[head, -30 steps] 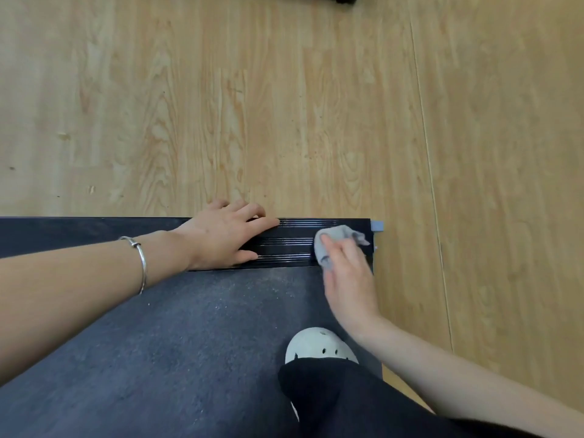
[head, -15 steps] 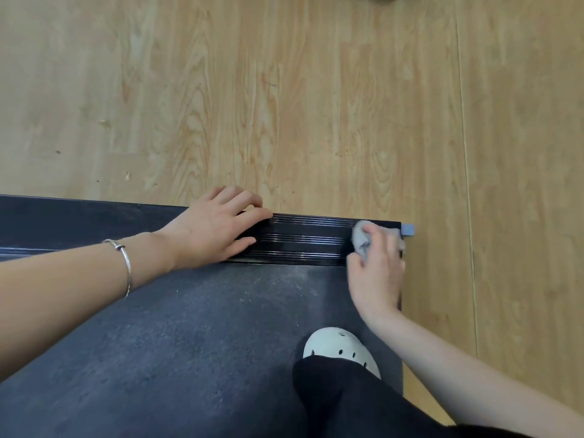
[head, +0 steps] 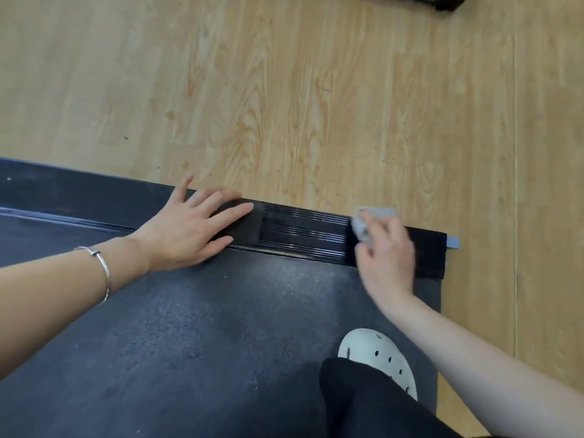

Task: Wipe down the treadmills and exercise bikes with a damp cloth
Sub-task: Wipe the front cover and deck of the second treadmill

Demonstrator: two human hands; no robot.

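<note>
Your right hand (head: 384,257) pinches the grey cloth (head: 358,224) against the ribbed side rail (head: 303,232), now farther from the end cap (head: 454,242) than before. Your left hand (head: 189,229) rests flat on the rail, fingers (head: 235,212) spread wider.

Right hand (head: 387,251) gripping grey cloth (head: 368,221) on ribbed rail (head: 303,232) (left hand (head: 189,229) flat)
</note>
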